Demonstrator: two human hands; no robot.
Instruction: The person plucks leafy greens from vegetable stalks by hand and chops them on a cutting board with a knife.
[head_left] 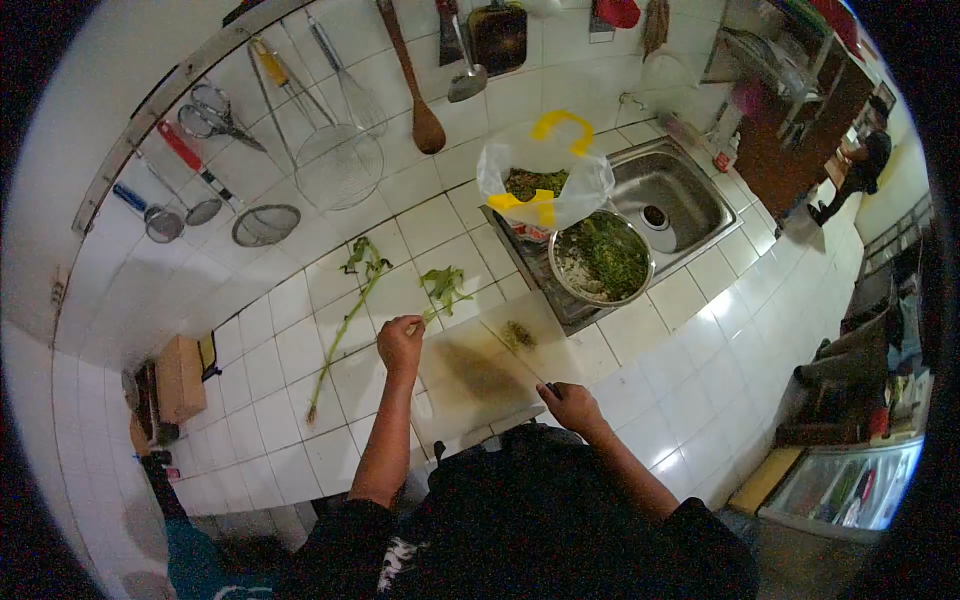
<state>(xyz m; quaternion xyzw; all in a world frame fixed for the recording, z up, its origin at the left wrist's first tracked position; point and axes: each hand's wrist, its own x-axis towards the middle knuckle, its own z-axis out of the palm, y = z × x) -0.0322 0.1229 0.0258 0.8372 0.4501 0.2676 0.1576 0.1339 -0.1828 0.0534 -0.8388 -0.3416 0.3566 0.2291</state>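
My left hand (401, 346) is closed around the stem end of a leafy green sprig (446, 287) at the far left corner of the cutting board (465, 405). In my right hand (571, 409) is the dark handle of a knife (517, 359), its thin blade pointing away to the left over the board. Beside the blade sits a small heap of chopped greens (518, 336). A long leafy stalk (349, 325) lies on the tiles left of my left hand. Past the board stands a metal bowl (648, 280) of chopped greens.
A plastic bag (590, 185) with yellow handles holds more greens beside the steel sink (690, 205). Strainers (266, 226), scissors (215, 115) and a wooden spoon (428, 130) hang on the wall. A cardboard box (180, 380) stands left; another person (868, 160) is far right.
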